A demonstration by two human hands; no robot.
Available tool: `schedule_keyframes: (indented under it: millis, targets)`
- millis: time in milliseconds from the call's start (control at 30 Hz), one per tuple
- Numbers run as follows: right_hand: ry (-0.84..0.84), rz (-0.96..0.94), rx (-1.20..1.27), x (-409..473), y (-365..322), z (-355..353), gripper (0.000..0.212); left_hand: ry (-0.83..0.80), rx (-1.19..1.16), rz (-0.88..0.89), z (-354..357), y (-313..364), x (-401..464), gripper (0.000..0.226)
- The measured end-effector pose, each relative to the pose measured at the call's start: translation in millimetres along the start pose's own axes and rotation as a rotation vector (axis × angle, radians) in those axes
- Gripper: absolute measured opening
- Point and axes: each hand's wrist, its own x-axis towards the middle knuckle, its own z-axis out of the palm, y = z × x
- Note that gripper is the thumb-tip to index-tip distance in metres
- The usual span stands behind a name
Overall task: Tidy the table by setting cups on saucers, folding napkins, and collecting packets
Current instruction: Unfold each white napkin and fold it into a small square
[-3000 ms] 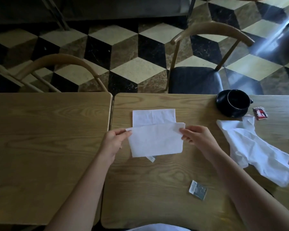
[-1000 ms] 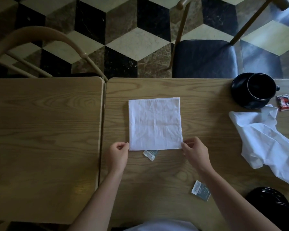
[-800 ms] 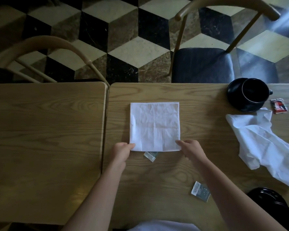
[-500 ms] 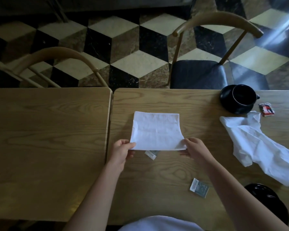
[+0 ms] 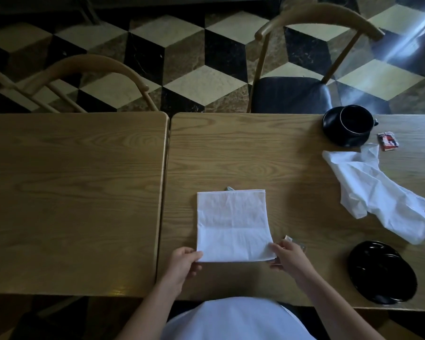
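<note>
Left hand (image 5: 182, 263) and right hand (image 5: 288, 260) pinch near corners of flat white cloth napkin (image 5: 232, 224), lying left of crumpled white napkin (image 5: 378, 192). Advice: lift both corners evenly, align edges, press crease flat.

The folded napkin (image 5: 232, 225) is plain white, as is the crumpled cloth (image 5: 378, 195) near the table's right edge. Both tables (image 5: 71, 204) are light oak with visible grain. The cup (image 5: 356, 121), its saucer (image 5: 329, 123) and the empty saucer (image 5: 383, 272) are glossy black. One packet (image 5: 387, 141) is red and white. The floor (image 5: 182, 57) has a cube pattern of black, cream and brown marble.
</note>
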Motion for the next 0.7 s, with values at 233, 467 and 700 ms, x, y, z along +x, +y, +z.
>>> schedule_keyframes:
  millis: [233, 467, 700]
  targets:
    - [0.05, 0.0, 0.103, 1.2, -40.1, -5.1, 0.006, 0.045, -0.069, 0.136, 1.5, 47.6, -0.7, 0.013]
    - [-0.057, 0.102, 0.329, 23.1, -98.7, -7.8, 0.015, -0.021, -0.181, 0.039, 9.7, 112.2, 16.0, 0.015]
    - [-0.06, 0.232, 0.404, 59.0, -130.9, -7.2, 0.015, -0.095, -0.239, -0.058, 17.4, 140.1, 44.1, 0.013]
